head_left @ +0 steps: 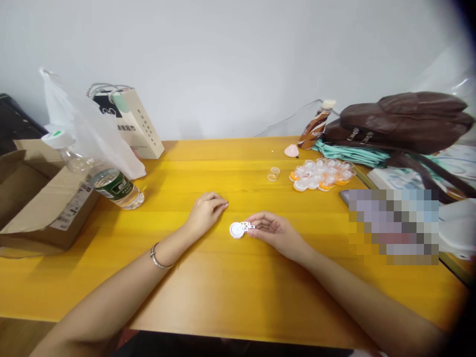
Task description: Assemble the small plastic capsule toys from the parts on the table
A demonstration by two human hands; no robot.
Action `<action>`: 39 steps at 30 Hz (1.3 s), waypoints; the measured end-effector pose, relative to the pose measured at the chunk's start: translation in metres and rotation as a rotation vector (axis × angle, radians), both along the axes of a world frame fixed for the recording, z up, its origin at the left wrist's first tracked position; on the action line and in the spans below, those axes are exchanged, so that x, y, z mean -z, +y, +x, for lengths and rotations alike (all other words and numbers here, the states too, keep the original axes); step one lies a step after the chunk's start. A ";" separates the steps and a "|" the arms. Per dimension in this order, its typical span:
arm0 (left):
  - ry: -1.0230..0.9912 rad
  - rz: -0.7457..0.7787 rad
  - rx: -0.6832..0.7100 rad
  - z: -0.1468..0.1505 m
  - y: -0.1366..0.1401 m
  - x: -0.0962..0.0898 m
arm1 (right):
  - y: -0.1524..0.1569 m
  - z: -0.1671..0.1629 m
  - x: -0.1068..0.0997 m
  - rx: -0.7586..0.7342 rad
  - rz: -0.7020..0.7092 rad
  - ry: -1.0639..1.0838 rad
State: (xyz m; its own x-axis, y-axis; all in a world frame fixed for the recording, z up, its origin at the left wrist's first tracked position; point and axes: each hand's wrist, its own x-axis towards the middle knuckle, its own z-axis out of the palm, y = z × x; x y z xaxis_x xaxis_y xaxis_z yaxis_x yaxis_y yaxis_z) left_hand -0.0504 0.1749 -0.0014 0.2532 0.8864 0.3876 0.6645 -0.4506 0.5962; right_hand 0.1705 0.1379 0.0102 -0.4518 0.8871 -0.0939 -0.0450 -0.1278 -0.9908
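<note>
My right hand (273, 228) pinches the narrow end of a white plastic piece (236, 229) with a round, dish-like head that points left, just over the table (215, 277). To its left, my left hand (206, 210) is closed at the fingertips on a tiny part (227, 204), too small to name. The two hands are apart, with the round head between them. Beyond my right hand lie a pair of clear round plastic caps (274, 173) and a cluster of clear and orange round plastic pieces (322, 174).
At left stand an open cardboard box (44, 198), a tilted water bottle (117, 187), a white plastic bag (96, 129) and a paper bag (137, 124). A brown drink bottle (316, 126), a pink object (291, 150) and a brown leather bag (401, 121) sit at back right.
</note>
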 end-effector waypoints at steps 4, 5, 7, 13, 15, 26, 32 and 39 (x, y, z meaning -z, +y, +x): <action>-0.058 -0.005 -0.008 0.002 -0.001 0.002 | -0.001 -0.002 0.001 0.004 -0.009 0.005; -0.083 -0.010 -0.004 0.003 -0.002 0.002 | -0.001 -0.003 0.002 0.006 -0.009 0.008; -0.138 -0.021 0.009 0.005 -0.004 0.002 | -0.001 -0.003 0.002 0.013 -0.007 0.011; -0.233 0.034 0.200 0.010 -0.014 -0.009 | 0.001 -0.001 0.004 0.038 -0.002 0.008; -0.225 0.063 0.210 0.010 -0.013 -0.009 | 0.003 0.000 0.005 0.064 -0.005 0.017; -0.076 -0.086 0.336 0.021 -0.019 -0.025 | 0.008 0.001 0.002 0.340 -0.167 0.255; 0.250 -0.165 0.363 0.055 -0.019 -0.041 | 0.013 0.007 0.004 0.512 -0.084 0.319; 0.368 -0.199 0.448 0.073 -0.014 -0.031 | 0.013 0.007 0.002 0.498 -0.064 0.322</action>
State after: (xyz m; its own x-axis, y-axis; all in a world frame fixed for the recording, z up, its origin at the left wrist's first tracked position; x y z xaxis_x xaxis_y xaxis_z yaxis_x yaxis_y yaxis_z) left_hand 0.0228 0.1608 0.0298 0.7040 0.7089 0.0419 0.6141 -0.6374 0.4655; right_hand 0.1780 0.1507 0.0087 0.0021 0.9966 -0.0818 -0.4116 -0.0737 -0.9084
